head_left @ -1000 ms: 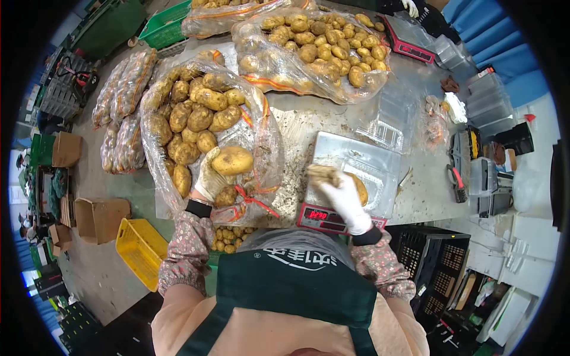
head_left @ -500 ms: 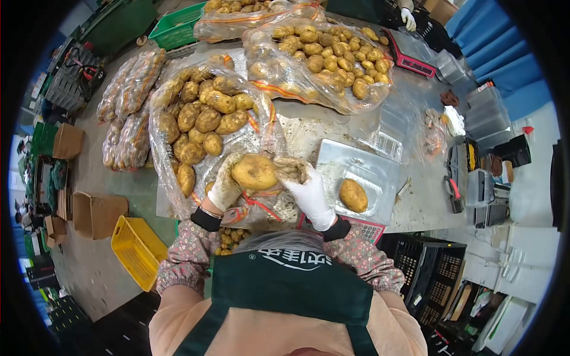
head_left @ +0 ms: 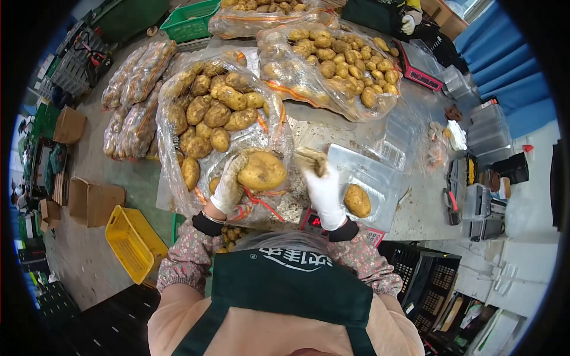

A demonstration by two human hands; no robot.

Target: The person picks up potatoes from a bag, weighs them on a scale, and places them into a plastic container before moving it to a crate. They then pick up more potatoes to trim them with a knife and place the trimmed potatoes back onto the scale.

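A large potato [head_left: 262,171] is in my left hand [head_left: 230,185], which wears a dirty white glove and grips it from the side. My right hand [head_left: 323,190], gloved in white with soiled fingertips, is raised between that potato and a clear plastic tray; its fingers are blurred, so I cannot make out whether they hold anything. On the tray [head_left: 380,175] lies one potato [head_left: 357,200], and under the tray's near edge is a red scale [head_left: 373,236]. Beyond my left hand an opened plastic bag [head_left: 169,133] holds several potatoes [head_left: 205,113].
Another open bag of potatoes [head_left: 326,56] is at the table's back, near a second red scale [head_left: 420,74]. Full bags [head_left: 139,74] are stacked left. A yellow crate [head_left: 135,246] and cardboard box [head_left: 95,202] stand on the floor. Another person's gloved hand [head_left: 408,24] shows at the back.
My right hand has moved away from the large potato toward the tray, while my left hand keeps hold of it. The whole view has shifted slightly.
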